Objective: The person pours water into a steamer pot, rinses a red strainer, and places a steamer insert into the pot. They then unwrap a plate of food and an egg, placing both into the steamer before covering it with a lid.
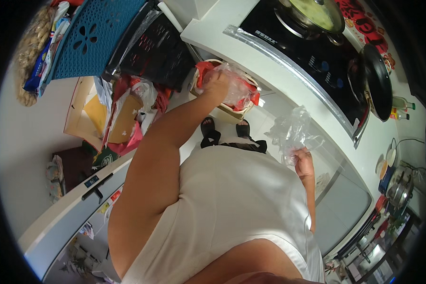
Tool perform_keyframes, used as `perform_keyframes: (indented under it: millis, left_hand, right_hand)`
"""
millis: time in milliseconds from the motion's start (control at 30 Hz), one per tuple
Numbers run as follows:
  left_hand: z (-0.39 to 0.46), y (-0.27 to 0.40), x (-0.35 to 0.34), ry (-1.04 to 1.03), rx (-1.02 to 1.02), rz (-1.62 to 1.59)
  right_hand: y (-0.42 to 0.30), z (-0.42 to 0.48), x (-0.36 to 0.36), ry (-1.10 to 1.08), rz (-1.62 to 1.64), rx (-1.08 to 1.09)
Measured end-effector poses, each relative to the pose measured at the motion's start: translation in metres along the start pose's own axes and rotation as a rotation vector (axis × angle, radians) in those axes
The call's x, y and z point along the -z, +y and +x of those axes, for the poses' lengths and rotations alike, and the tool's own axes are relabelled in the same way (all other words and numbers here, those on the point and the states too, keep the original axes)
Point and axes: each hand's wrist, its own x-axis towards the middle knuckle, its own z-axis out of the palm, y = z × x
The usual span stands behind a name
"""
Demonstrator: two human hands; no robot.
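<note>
My left hand (217,87) reaches down into a cream waste bin (236,115) on the floor, lined with a red plastic bag (254,98). It touches crumpled clear plastic (236,83) inside the bin; its fingertips are partly hidden, so I cannot tell whether they grip it. Out to the right, my right hand (304,162) is closed on a crumpled clear plastic bag (294,129). That bag spreads up and away from the fingers, beside the counter's front edge.
A white counter (213,39) curves along the front and right, with a black gas hob (291,60), a lidded pan (314,16) and a frying pan (378,83). Left are a blue plastic basket (92,39), cardboard boxes (124,117) and a door (72,204).
</note>
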Motion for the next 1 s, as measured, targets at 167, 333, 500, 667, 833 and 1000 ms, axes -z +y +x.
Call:
perform_keyframes:
  millis: [167, 333, 500, 667, 833, 1000]
  left_hand:
    - [0.011, 0.030, -0.020, -0.084, -0.130, -0.068]
    - [0.001, 0.020, 0.015, -0.134, -0.019, -0.591]
    - [-0.044, -0.028, 0.055, 0.193, 0.072, -1.020]
    - [-0.094, -0.080, 0.078, 0.369, 0.240, -1.895]
    - [-0.138, -0.107, 0.096, 0.537, -0.023, -2.290]
    - [-0.148, -0.107, 0.107, 0.814, -0.084, -2.254]
  right_hand:
    - [-0.005, -0.009, -0.047, 0.011, 0.104, 0.076]
    - [-0.024, -0.013, -0.099, -0.044, 0.078, 0.082]
    - [-0.059, -0.009, -0.144, -0.153, -0.065, 0.187]
    - [-0.096, -0.001, -0.184, -0.367, -0.147, 0.218]
    - [-0.133, -0.007, -0.233, -0.660, -0.231, 0.140]
    - [-0.133, -0.010, -0.301, -0.656, -0.252, 0.130]
